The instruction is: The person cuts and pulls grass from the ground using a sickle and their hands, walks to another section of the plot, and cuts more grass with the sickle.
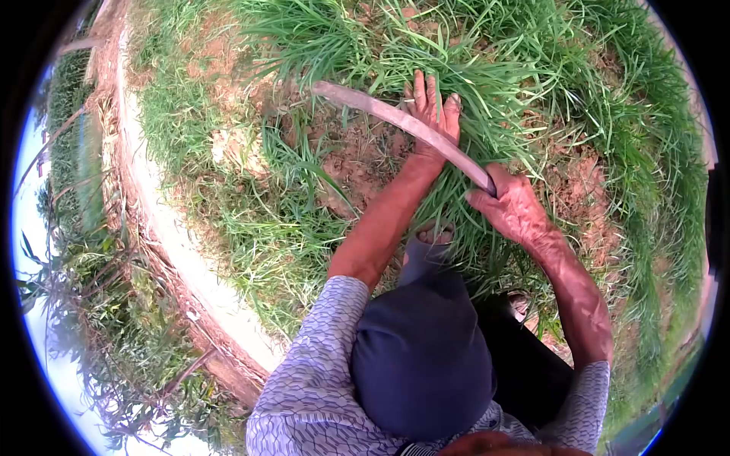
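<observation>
My right hand [515,207] is closed around the handle end of a sickle [403,120]. The long, dull, curved blade points to the upper left and passes above my left hand, its tip over soil and short grass. My left hand [435,112] reaches forward with its fingers stretched out, lying against a clump of long green grass [487,91]; part of the hand is hidden behind the blade. Whether any stems lie under the palm I cannot tell. The sickle's handle is mostly covered by my right fist.
Bare reddish soil [361,167] shows between grass tufts. My foot [435,234] is on the ground near my left forearm. A pale strip of ground [182,258] edges the grass on the left, with leafy plants [99,327] beyond. Denser grass [654,152] grows at right.
</observation>
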`<action>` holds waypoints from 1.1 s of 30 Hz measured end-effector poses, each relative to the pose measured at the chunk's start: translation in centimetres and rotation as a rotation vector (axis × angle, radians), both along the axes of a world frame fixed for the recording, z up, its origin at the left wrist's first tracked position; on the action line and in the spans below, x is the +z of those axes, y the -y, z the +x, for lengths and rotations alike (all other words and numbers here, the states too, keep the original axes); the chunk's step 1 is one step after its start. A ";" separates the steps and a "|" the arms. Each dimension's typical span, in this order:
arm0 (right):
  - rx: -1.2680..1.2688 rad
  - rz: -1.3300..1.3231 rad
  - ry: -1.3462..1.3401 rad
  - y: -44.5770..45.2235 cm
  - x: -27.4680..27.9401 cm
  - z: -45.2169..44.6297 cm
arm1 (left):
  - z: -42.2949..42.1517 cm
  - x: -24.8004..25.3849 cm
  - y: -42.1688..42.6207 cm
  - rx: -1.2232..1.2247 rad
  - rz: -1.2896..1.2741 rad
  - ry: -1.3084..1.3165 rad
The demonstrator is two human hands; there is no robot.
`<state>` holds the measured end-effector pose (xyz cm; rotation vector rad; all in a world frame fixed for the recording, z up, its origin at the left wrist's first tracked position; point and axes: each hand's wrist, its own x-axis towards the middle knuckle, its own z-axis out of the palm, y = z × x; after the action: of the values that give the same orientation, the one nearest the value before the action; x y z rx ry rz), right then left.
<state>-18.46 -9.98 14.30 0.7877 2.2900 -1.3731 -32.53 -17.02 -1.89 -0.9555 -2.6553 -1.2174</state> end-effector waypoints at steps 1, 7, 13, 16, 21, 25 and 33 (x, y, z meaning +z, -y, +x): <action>0.077 0.031 0.001 -0.2 -0.5 -1.3 | 0.1 -0.2 0.0 0.005 -0.007 0.014; -0.381 -0.372 0.053 0.0 -3.4 -6.1 | 0.3 0.3 1.4 -0.051 -0.033 -0.025; -0.657 -0.755 0.100 0.3 -4.6 -5.2 | -1.2 2.2 6.3 -0.195 0.087 -0.068; -0.685 -0.797 0.099 0.5 -4.8 -5.1 | -3.5 2.6 8.7 0.062 0.376 0.195; -0.709 -0.855 0.089 0.3 -4.8 -5.2 | -12.9 -1.4 12.5 0.360 0.411 0.500; -0.745 -0.871 0.130 0.1 -4.6 -5.3 | -16.6 -3.3 12.7 0.287 -0.059 0.233; -0.740 -0.886 0.134 0.1 -4.5 -5.1 | -16.8 -3.2 12.0 0.279 -0.423 -0.012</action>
<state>-23.61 -10.05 9.82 1.3579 1.0499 -2.2706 -49.34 -29.03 -5.04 -0.5898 -2.9683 -0.6048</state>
